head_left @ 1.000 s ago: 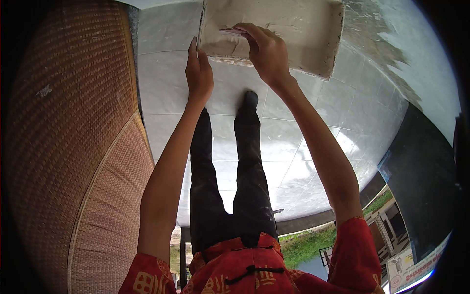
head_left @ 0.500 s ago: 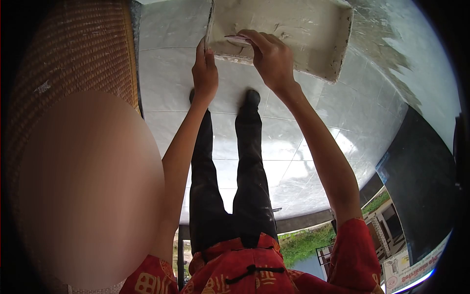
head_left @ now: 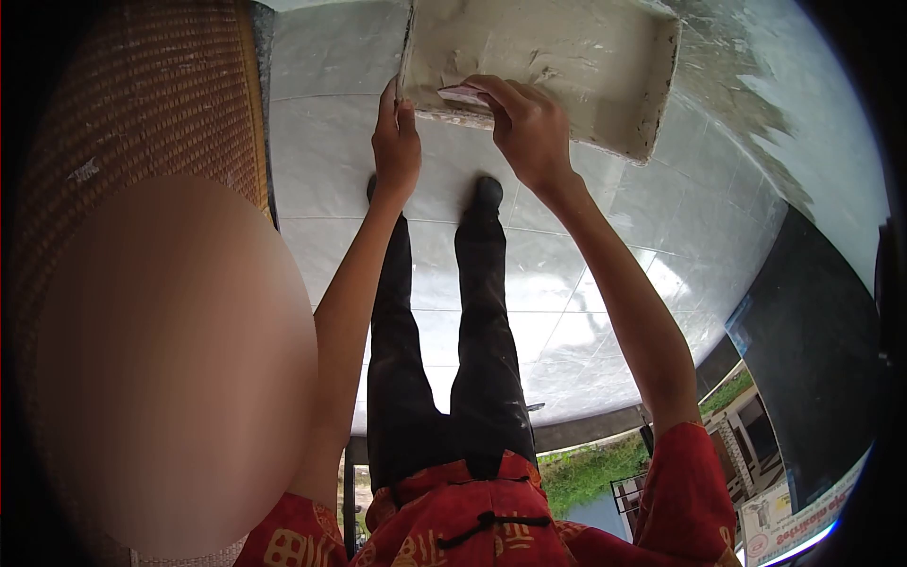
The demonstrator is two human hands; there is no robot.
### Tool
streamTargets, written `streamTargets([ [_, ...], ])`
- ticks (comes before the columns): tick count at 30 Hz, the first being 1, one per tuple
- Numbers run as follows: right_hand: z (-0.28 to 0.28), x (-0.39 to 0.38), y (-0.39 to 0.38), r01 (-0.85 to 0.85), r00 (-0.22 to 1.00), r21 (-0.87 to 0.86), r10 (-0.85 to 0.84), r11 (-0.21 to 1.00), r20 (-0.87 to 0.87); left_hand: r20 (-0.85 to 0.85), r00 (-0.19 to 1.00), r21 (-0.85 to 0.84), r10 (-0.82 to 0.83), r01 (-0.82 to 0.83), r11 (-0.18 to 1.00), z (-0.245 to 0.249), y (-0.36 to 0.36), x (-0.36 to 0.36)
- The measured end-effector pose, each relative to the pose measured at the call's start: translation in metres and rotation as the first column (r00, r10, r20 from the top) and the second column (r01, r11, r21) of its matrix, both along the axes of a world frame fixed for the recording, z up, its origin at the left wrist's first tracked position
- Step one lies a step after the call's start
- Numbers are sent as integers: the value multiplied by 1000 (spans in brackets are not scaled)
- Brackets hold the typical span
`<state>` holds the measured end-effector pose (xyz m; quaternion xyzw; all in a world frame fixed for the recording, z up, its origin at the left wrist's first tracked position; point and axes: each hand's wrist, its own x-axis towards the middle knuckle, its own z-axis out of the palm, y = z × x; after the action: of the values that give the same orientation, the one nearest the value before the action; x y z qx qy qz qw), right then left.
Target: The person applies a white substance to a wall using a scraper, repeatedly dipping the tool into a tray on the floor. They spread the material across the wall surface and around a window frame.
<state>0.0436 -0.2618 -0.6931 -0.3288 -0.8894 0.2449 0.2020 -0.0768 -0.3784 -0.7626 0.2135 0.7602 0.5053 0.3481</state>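
Note:
A shallow rectangular tray point(head_left: 666, 90) with chipped, crusted edges holds a smooth, pale grey-beige paste. My left hand point(head_left: 396, 146) is closed on the tray's left edge, with the thumb on the near side of it. Over the near left part of the tray, my right hand point(head_left: 531, 128) grips a thin, flat pinkish piece point(head_left: 463, 94). That piece lies at the paste by the tray's near wall; its far end is covered by the fingers.
Grey floor tiles point(head_left: 435, 255) lie beneath the tray. A woven brown surface point(head_left: 170, 104) is on the left, beside a large blurred oval. At the right are a patchy whitish wall point(head_left: 822, 113) and a dark panel point(head_left: 812, 350).
My right hand has moved slightly nearer to my body with the flat piece, towards the tray's near wall. My left hand stays on the edge.

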Motion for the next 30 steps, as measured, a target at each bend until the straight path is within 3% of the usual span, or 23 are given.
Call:
streamTargets([
  [2, 2, 1, -1, 4, 1000, -6, -4, 1000, -13, 87, 996, -32, -2, 5, 999, 4, 1, 1],
  [11, 5, 2, 6, 39, 999, -101, -38, 994, 8, 25, 999, 16, 22, -23, 1000, 0, 3, 5],
  [17, 1, -9, 52, -17, 999, -316, 31, 949, 42, 6, 1000, -3, 28, -28, 1000, -2, 3, 6],
  [20, 1, -15, 78, -16, 977, -520, 123, 854, 172, -22, 1000, -15, 2, -3, 1000, -1, 2, 5],
  [24, 21, -13, 81, 29, 986, -650, 86, 759, 144, -1, 1000, -66, -24, 24, 998, 15, 3, 2],
  [26, 40, -8, 77, 42, 999, -676, -25, 736, 36, -170, 985, -76, 11, -24, 997, 16, 2, -3],
  [27, 52, -6, 75, 38, 999, -669, -24, 742, 30, -175, 984, -66, 13, -25, 997, 27, 5, -8],
  [29, 79, -3, 72, 41, 970, -856, -227, 515, -89, -329, 944, -46, 33, -51, 998, 50, 12, -20],
  [30, 96, -2, 70, 32, 969, -850, -225, 526, -102, -373, 928, -16, 11, -19, 1000, 63, 16, -27],
])
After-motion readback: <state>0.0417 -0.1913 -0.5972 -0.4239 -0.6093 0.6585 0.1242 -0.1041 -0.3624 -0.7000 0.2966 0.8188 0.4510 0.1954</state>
